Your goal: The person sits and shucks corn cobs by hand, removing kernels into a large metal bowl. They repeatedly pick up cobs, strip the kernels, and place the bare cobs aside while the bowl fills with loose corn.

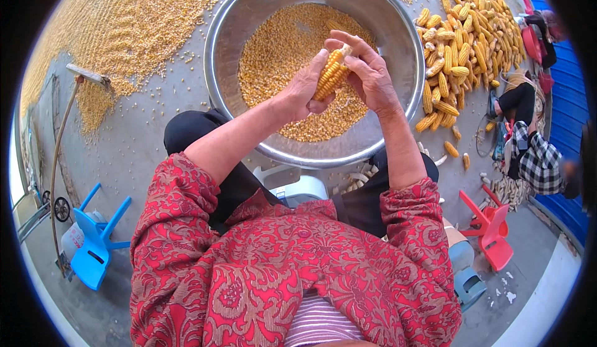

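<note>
My left hand is wrapped around a yellow corn cob, thumb along its side. At the cob's pale upper end, my right hand has its thumb and fingers against the bared tip. Both hands hover above a large round metal basin, which stands between my knees. Loose corn kernels cover the basin's bottom. Rows of kernels still sit on the lower part of the held cob, and the fingers hide some of it.
Right of the basin lies a heap of corn cobs; stripped cobs lie further down. Kernels spread over the floor at upper left, near a wooden rake. Blue and red chairs flank me. A person sits at right.
</note>
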Motion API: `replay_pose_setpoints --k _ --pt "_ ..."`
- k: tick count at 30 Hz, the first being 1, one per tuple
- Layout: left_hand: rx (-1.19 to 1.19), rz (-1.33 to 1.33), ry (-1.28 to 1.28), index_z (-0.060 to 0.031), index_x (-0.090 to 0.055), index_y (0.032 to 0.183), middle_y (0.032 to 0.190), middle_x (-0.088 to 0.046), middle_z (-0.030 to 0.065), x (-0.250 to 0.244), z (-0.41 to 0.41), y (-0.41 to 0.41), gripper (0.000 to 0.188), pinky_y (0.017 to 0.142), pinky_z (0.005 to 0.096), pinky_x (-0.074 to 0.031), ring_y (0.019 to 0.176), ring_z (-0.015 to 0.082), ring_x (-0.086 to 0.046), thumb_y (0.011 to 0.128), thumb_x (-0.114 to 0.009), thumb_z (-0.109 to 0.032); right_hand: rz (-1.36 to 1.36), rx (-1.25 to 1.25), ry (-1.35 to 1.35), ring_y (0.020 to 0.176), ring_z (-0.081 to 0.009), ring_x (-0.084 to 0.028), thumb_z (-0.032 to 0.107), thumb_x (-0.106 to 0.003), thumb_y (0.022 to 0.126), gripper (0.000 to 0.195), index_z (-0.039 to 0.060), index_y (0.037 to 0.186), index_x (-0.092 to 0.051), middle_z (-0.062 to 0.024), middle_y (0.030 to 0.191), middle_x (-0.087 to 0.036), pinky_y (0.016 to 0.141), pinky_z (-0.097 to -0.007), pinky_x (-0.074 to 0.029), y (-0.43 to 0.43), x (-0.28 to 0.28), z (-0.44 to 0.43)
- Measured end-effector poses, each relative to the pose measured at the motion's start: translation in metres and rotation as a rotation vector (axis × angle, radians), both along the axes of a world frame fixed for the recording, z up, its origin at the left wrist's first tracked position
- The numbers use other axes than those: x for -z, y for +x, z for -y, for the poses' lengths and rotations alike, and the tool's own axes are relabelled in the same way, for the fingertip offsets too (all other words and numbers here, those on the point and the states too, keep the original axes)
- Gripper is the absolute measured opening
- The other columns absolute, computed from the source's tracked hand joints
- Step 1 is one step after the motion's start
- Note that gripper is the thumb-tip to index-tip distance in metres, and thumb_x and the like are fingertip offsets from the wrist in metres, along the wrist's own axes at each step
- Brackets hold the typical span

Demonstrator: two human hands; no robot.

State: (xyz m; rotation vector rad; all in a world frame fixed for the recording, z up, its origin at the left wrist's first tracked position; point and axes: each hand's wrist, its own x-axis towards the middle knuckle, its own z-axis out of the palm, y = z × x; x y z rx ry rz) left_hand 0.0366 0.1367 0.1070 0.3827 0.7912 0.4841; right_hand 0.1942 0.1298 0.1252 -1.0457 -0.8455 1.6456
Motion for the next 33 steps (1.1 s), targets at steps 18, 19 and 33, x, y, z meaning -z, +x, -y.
replay_pose_setpoints --k 18,19,33 --pt "0.045 0.094 -0.137 -0.0125 -0.055 0.111 0.067 -0.052 0.0018 0.002 -0.003 -0.001 0.057 0.034 0.0178 -0.030 0.041 0.0062 -0.041 0.095 -0.036 -0.064 -0.186 0.030 -0.051 0.087 -0.0105 -0.058 0.003 -0.053 0.085 0.038 0.0021 0.123 -0.058 -0.0069 0.106 -0.060 0.082 -0.0252 -0.049 0.003 -0.001 0.001" --pt "0.080 0.207 -0.220 -0.0118 -0.055 0.109 0.062 -0.051 0.0021 0.003 -0.005 -0.004 0.059 0.033 0.0180 -0.029 0.037 0.0063 -0.039 0.094 -0.036 -0.065 -0.252 0.011 -0.042 0.088 -0.0109 -0.059 0.003 -0.053 0.085 0.040 0.0018 0.124 -0.058 -0.0073 0.106 -0.060 0.082 -0.0256 -0.050 0.003 -0.006 -0.001" --pt "0.055 0.079 -0.027 -0.0108 -0.050 0.103 0.068 -0.050 0.0030 0.012 0.001 0.001 0.052 0.031 0.0203 -0.026 0.042 0.0086 -0.041 0.095 -0.039 -0.062 0.225 0.118 0.160 0.085 -0.0054 -0.050 0.019 -0.058 0.097 0.017 0.0050 0.103 -0.066 0.0023 0.094 -0.059 0.078 -0.0212 -0.042 -0.009 0.020 0.005"
